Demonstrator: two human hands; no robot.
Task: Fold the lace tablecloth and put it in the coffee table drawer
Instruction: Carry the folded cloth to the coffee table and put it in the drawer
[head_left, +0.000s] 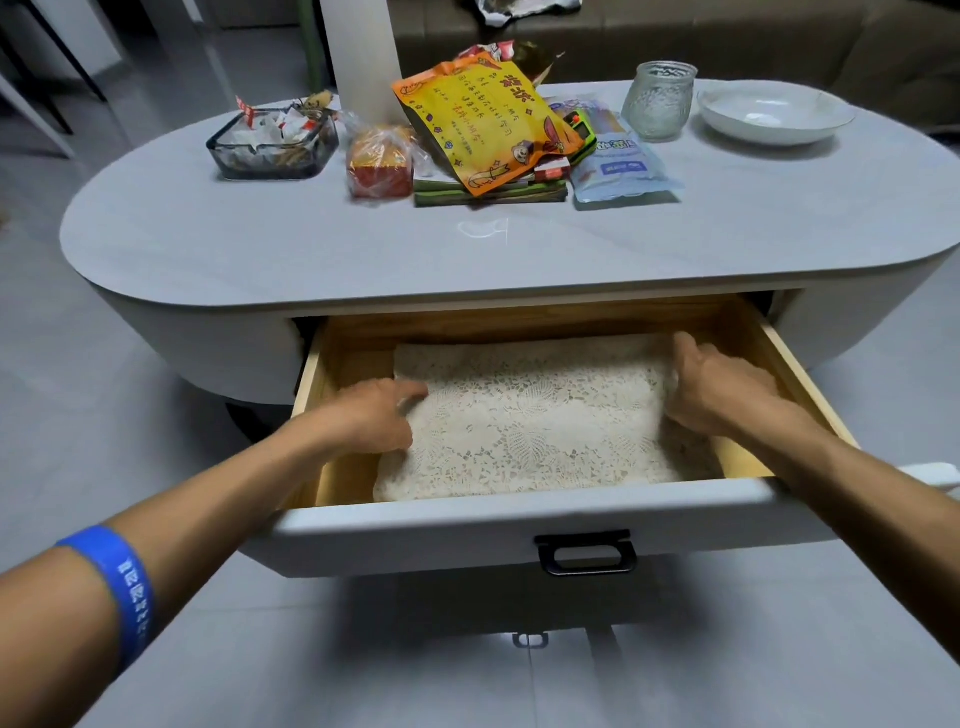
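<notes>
The folded cream lace tablecloth (535, 421) lies flat inside the pulled-out wooden drawer (519, 530) of the oval grey coffee table (363, 249). My left hand (374, 415) rests on the cloth's left edge, thumb on top and fingers tucked at the side. At the cloth's right edge, my right hand (722, 389) has its fingers curled down between the cloth and the drawer's right wall. The fingertips of both hands are hidden by the cloth.
The drawer front carries a black handle (586, 552). On the tabletop stand a glass dish of sweets (272, 140), an orange snack bag (488, 124), a blue packet (623, 166), a glass jar (658, 101) and a white bowl (774, 114). A sofa stands behind.
</notes>
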